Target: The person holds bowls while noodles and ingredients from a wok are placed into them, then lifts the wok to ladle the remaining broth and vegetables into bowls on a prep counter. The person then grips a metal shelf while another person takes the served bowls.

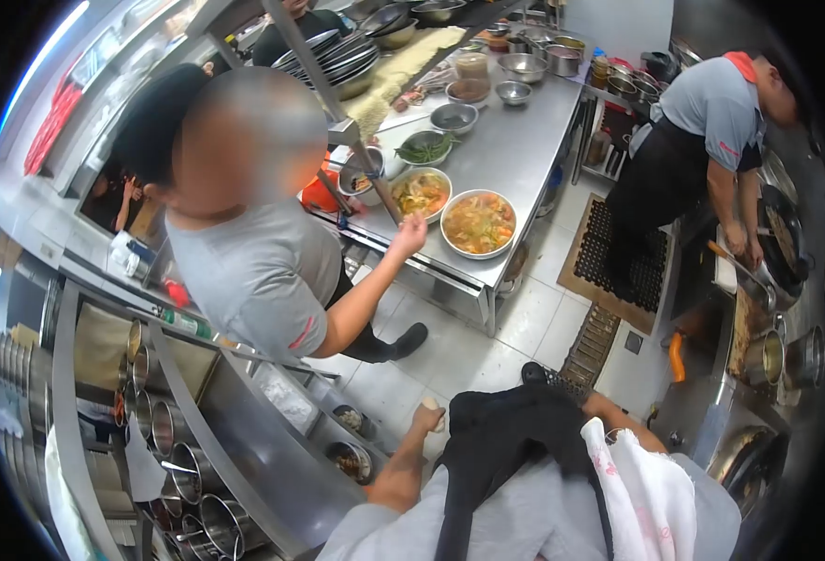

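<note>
My left hand (429,415) hangs low beside my black apron (501,421), its fingers closed around something small and pale that I cannot make out. Below it stand a metal tub of dark food (349,461) and a container of pale pieces (347,419) at the shelf unit. On my other side, my right forearm (625,423) reaches behind the apron, which hides the fingers of that hand. A white cloth with red marks (651,486) drapes over my right shoulder.
A co-worker in grey (253,252) stands ahead left, a hand near two bowls of soup (478,224) on the steel table (515,126). Another co-worker (688,140) bends over a wok (781,234) at the stoves. Mats (618,262) and a floor grate (592,348) lie between.
</note>
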`<action>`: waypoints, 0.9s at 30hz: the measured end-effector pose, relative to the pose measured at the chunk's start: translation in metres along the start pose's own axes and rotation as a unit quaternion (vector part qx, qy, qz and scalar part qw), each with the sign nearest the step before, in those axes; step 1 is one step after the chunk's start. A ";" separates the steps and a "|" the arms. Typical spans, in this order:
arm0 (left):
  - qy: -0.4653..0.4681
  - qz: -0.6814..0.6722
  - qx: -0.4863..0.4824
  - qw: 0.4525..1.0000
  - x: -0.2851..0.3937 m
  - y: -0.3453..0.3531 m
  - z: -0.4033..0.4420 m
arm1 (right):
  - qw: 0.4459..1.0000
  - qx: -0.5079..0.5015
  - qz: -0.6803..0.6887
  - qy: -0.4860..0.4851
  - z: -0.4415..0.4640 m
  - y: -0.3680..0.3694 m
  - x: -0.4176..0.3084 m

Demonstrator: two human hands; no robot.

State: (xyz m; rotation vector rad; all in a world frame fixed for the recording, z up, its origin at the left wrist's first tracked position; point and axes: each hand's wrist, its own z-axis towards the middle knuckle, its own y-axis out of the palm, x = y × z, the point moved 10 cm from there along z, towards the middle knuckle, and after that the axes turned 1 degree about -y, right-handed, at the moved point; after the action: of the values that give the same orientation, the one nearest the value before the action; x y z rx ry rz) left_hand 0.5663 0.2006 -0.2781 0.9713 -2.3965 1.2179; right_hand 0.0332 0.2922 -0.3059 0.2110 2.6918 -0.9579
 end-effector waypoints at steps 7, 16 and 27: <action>0.002 0.079 -0.026 0.997 -0.008 0.011 0.021 | 0.954 0.186 0.232 0.036 -0.025 -0.142 -0.051; -0.045 0.071 -0.033 0.996 -0.025 0.019 -0.031 | 0.965 0.201 0.165 0.036 -0.014 -0.008 0.025; -0.109 0.044 -0.051 0.992 -0.044 0.034 -0.068 | 0.969 0.113 0.183 0.124 -0.057 -0.037 0.013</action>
State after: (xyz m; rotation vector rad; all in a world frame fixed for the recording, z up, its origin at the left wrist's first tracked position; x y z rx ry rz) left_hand 0.5725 0.2883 -0.2807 1.0230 -2.6677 1.0551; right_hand 0.0006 0.3012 -0.2454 0.8936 2.6112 -1.1771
